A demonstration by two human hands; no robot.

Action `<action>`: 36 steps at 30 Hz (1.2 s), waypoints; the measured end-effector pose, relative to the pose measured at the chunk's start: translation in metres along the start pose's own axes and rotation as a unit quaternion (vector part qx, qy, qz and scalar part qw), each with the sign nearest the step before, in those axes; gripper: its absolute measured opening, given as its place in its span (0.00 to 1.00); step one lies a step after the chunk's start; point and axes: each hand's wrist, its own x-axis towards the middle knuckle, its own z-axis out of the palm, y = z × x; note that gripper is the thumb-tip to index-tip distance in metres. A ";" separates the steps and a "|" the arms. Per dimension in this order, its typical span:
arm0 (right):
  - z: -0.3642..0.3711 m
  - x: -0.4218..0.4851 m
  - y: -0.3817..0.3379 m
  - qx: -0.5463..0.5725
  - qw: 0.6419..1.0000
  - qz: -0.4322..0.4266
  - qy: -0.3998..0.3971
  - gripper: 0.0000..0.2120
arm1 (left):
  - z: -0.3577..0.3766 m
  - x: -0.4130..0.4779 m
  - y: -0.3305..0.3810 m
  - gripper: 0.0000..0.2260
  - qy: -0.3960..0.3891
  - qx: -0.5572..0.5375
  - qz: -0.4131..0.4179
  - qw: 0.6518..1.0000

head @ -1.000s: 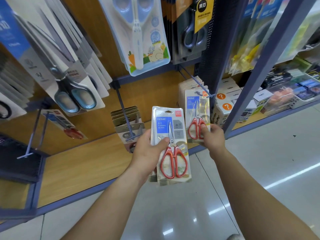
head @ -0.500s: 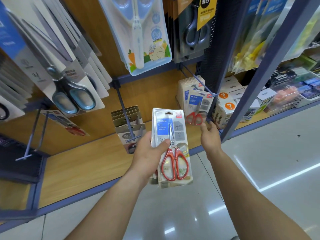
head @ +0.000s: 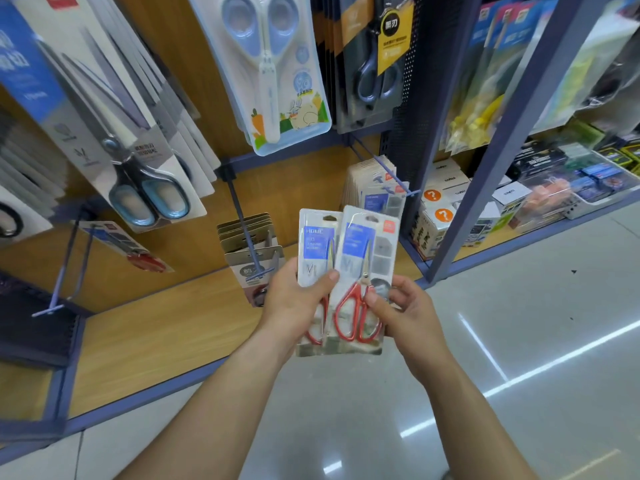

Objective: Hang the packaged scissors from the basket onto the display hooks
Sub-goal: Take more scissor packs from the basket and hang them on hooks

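Where the two hands meet before the wooden display wall, the left hand (head: pixel 294 306) grasps the rear pack (head: pixel 316 244), a clear plastic blister card with a blue label and red-handled scissors. Its thumb lies across the card's front. The right hand (head: pixel 408 313) pinches the front pack (head: pixel 367 258), a matching clear blister card of red-handled scissors, with the thumb on the red loops and the fingers curled behind. The front pack tilts to the right and overlaps the rear pack's right edge. Both are held above the glossy grey floor (head: pixel 519 341), below and near the thin blue metal hook (head: pixel 384 168), on which similar blue-labelled hung packs (head: pixel 381 202) sit. To the left, another blue hook (head: pixel 243 220) carries brown cardboard packs (head: pixel 232 237).
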 end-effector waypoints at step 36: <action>0.010 0.175 0.011 -0.252 0.958 -0.046 0.128 0.22 | 0.001 0.010 -0.004 0.11 0.002 0.059 -0.039 0.997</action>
